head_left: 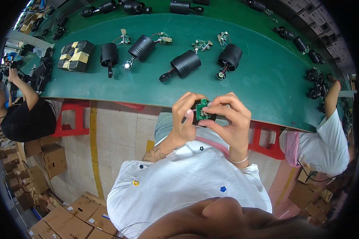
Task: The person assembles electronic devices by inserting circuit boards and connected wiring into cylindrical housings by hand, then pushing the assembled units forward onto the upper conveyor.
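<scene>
Between my two hands, at the table's near edge, is a small green circuit board [202, 110]. My left hand [184, 116] grips its left side with closed fingers. Thumb and fingers of my right hand [232, 116] pinch at its right side. Something black shows behind the board, mostly hidden by the fingers. Beyond my hands, a black cylindrical housing [186, 63] lies tilted, with a wired circuit board [202, 45] near its far end. To its right rests another black housing [230, 55], with red wires running to a small board [223, 37].
Farther left on the green table [147, 85] lie two more black housings [108, 54] with wired boards. A black block with yellow tape [75, 55] sits beside them. Co-workers are at both sides. Red stools [72, 117] and cardboard boxes [70, 221] stand on the floor.
</scene>
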Available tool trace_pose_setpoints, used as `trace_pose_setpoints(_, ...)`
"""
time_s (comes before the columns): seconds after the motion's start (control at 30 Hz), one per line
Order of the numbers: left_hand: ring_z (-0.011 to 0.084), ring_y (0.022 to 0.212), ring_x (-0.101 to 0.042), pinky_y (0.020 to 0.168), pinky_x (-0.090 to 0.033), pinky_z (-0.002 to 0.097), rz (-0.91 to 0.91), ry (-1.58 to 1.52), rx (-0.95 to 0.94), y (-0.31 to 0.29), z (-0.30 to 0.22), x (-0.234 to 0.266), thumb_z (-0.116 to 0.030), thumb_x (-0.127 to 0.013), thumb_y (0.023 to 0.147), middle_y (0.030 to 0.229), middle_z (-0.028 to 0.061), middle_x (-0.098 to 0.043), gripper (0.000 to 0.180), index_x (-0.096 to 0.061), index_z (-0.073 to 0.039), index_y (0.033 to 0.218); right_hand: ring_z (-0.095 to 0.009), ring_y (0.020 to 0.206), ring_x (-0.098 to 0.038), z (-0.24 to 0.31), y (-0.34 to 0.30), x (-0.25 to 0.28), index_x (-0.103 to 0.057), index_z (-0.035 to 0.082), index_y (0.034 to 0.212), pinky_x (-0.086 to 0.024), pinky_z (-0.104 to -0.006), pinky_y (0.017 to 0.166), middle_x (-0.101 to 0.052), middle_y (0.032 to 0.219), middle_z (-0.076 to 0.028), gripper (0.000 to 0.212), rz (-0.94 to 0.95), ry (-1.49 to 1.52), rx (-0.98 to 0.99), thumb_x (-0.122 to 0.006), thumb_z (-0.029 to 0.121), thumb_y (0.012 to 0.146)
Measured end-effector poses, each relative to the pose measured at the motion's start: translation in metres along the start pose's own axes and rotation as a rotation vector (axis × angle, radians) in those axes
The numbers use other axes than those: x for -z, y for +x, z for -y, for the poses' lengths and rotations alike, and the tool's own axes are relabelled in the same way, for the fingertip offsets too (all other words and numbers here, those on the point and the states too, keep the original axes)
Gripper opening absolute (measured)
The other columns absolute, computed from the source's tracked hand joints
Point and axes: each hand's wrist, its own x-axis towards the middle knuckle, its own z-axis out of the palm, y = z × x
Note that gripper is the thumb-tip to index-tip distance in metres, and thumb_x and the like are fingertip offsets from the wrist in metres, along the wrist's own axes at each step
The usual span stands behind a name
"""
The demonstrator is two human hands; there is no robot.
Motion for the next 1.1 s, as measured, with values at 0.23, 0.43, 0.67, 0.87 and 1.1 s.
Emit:
trace_pose_setpoints(0.23,0.0189,0.067,-0.051,0.062,-0.041,0.0314,-0.039,0.055,0.014,0.0,-0.004,0.0,-0.066,-0.02,0.09,0.079,0.0124,-0.062,0.082,-0.064,0.003,0.087,-0.015,0.078,-0.056,-0.005,-0.006,-0.001,-0.077,0.008,0.081,-0.046,-0.0265,0.068,-0.068,0.086,-0.002,0.02,-0.011,0.102,0.002,-0.08,0.002,0.062)
trace_pose_setpoints(0.43,0.0194,0.071,-0.054,0.065,-0.045,0.0313,-0.068,0.027,-0.027,-0.002,-0.005,0.001,-0.072,-0.026,0.087,0.08,0.0118,-0.062,0.083,-0.063,0.002,0.09,-0.015,0.077,-0.056,-0.002,-0.008,0.002,-0.078,0.008,0.079,-0.047,-0.0259,0.068,-0.069,0.085,-0.003,0.019,-0.103,0.122,0.106,-0.08,0.0,0.062)
trace_pose_setpoints(0.67,0.0202,0.069,-0.053,0.063,-0.045,0.0317,-0.113,0.006,-0.175,0.003,-0.007,0.004,-0.063,-0.057,0.082,0.079,0.0074,-0.063,0.063,-0.062,-0.002,0.092,-0.016,0.076,-0.057,-0.006,-0.011,0.007,-0.078,0.008,0.079,-0.048,-0.0258,0.067,-0.069,0.083,-0.004,0.018,-0.189,0.266,0.034,-0.079,0.0,0.062)
trace_pose_setpoints(0.87,0.0197,0.073,-0.055,0.067,-0.047,0.0314,-0.057,0.134,-0.28,0.009,-0.011,0.005,-0.037,-0.084,0.066,0.088,0.0066,-0.065,0.051,-0.059,-0.004,0.097,-0.015,0.074,-0.057,-0.006,-0.014,0.006,-0.078,0.008,0.078,-0.048,-0.0254,0.066,-0.07,0.082,-0.004,0.018,-0.168,0.209,0.097,-0.078,0.001,0.062)
trace_pose_setpoints(1.1,0.0196,0.078,-0.055,0.071,-0.047,0.0306,0.004,0.13,-0.271,0.005,-0.011,0.007,-0.02,-0.086,0.061,0.094,0.0058,-0.065,0.047,-0.058,-0.006,0.095,-0.016,0.072,-0.056,0.001,-0.017,0.006,-0.078,0.008,0.078,-0.047,-0.0249,0.064,-0.07,0.081,-0.004,0.019,-0.104,-0.044,0.219,-0.078,0.002,0.06)
